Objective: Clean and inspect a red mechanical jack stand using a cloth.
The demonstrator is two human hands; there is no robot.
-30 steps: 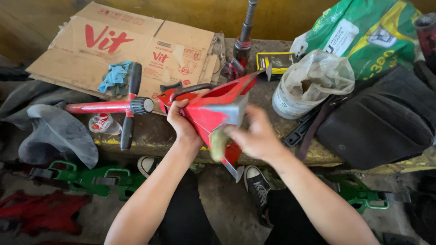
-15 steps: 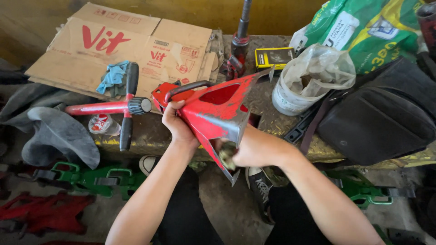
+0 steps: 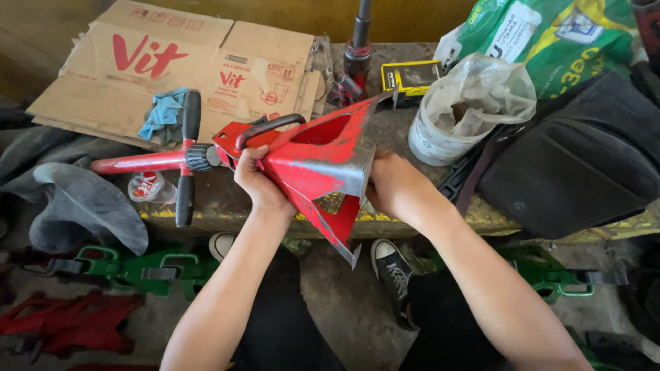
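Note:
A red metal jack stand base, pyramid-shaped with worn paint and a triangular cutout, lies tipped on its side over the bench edge. My left hand grips its narrow top end beside a dark curved handle. My right hand is at the wide open bottom of the base, fingers curled at its rim and partly hidden behind it. A red bar with black handles lies on the bench just left of the stand.
Flattened cardboard and a blue rag lie at the back left. A white bucket with a plastic bag, a black bag and a green sack crowd the right. Green stands and red stands lie on the floor.
My right hand has moved from the top of the stand's wide end down and behind its open rim. The stand has tilted slightly; my left hand keeps its grip.

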